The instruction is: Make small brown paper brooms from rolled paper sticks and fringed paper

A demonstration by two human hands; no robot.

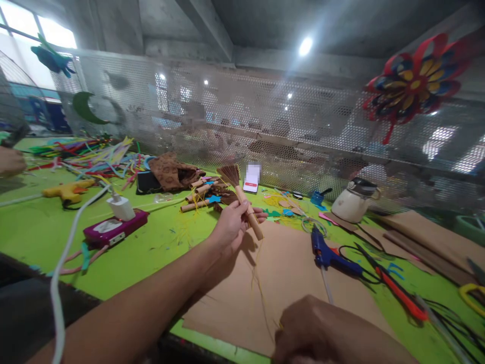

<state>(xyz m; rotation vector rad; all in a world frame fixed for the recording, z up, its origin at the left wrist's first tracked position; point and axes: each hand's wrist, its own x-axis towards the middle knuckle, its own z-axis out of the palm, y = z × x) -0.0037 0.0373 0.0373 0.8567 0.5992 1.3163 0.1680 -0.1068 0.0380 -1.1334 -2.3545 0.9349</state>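
In my left hand (232, 222) is a small handmade broom (254, 222) with a rolled brown paper handle and dark brown bristles fanned at its upper end. My thumb and fingers close around the handle, which tilts toward me. A thin yellow string (258, 284) hangs from the handle and runs down to my right hand (308, 326), low in the view. The right fingers are closed on the string's end, partly hidden behind the back of the hand. Beneath both hands lies a brown paper sheet (288, 263). Several similar small brooms (200, 202) lie just beyond my left hand.
A blue glue gun (333, 258) and red-handled scissors (401, 293) lie at the right, near a cream pitcher (352, 202). Left are a purple power strip (117, 227) with a white cable, and a yellow glue gun (70, 190). Another person's hand (11, 162) shows far left.
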